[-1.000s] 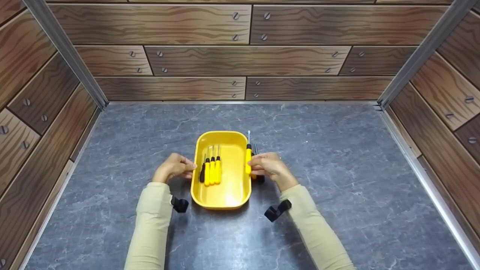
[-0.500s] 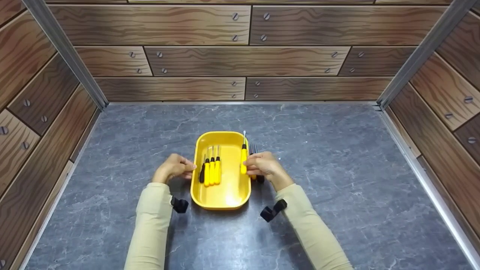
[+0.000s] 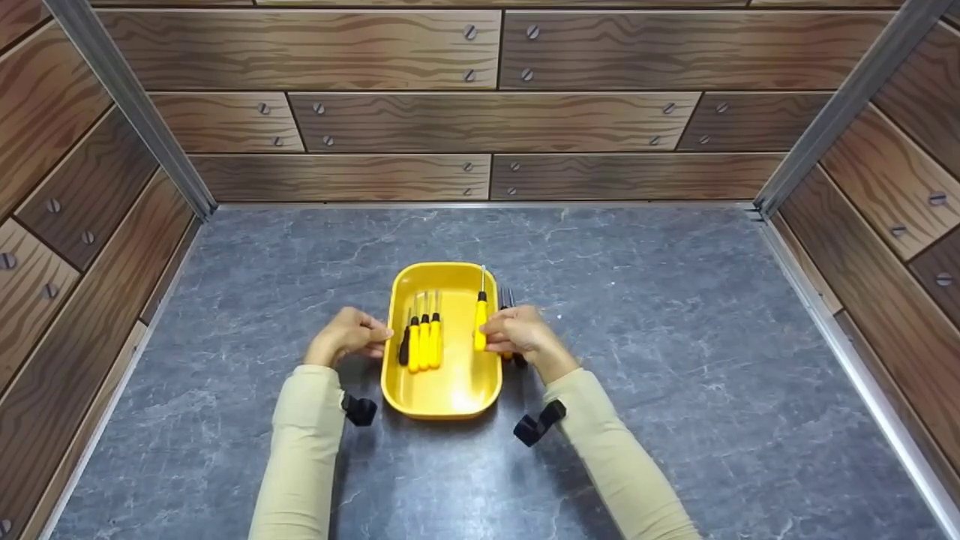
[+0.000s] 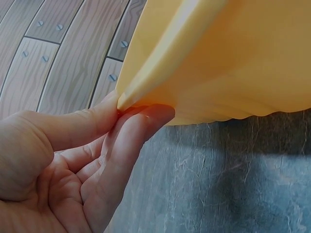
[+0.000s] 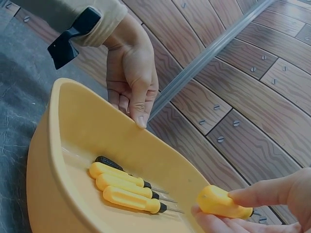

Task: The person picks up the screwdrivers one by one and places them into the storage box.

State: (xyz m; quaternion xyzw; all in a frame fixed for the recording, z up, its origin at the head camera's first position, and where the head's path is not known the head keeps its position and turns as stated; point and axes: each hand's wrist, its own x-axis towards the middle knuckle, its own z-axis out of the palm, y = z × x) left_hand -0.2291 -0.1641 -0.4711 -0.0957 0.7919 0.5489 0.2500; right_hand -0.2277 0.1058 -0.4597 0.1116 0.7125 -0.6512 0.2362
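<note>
Bg: wood-plank walls [image 3: 397, 120] w/ screw-head details on 3 sides, metal posts [image 3: 135, 105] in the back corners, all well beyond both hands. Grey marbled tabletop [image 3: 675, 322] runs under & around the work.

L hand [image 3: 349, 334]: narrow pinch on the L rim of the yellow tray [image 3: 457, 394], thumb on one side of the rim, fingers on the other. Tray sits btwn the 2 grips, long sides running away from the person.

R hand [image 3: 523, 331]: thumb & fingers hold a yellow screwdriver [image 3: 481, 322] by its handle, approx. lengthwise to the tray, shaft pointing away from the person. Held tool is over the tray's R part, just inside the R rim; can't tell if it touches the tray.

In the tray, nearer the L grip than the R: black screwdriver [image 3: 404, 348] closest to L hand, then three yellow screwdrivers [image 3: 425, 346] w/ black collars, side by side, shafts also pointing away from the person. Bare tray floor btwn that row & the R grip.

Just outside the R rim, partly hidden by R hand: loose tools [image 3: 520, 361], metal shafts & a dark handle showing; exact no. unclear.

Behind each grip, toward the person: pale sleeves [image 3: 300, 450], each w/ a black clip [image 3: 361, 410] on the inner side nr the wrist.
</note>
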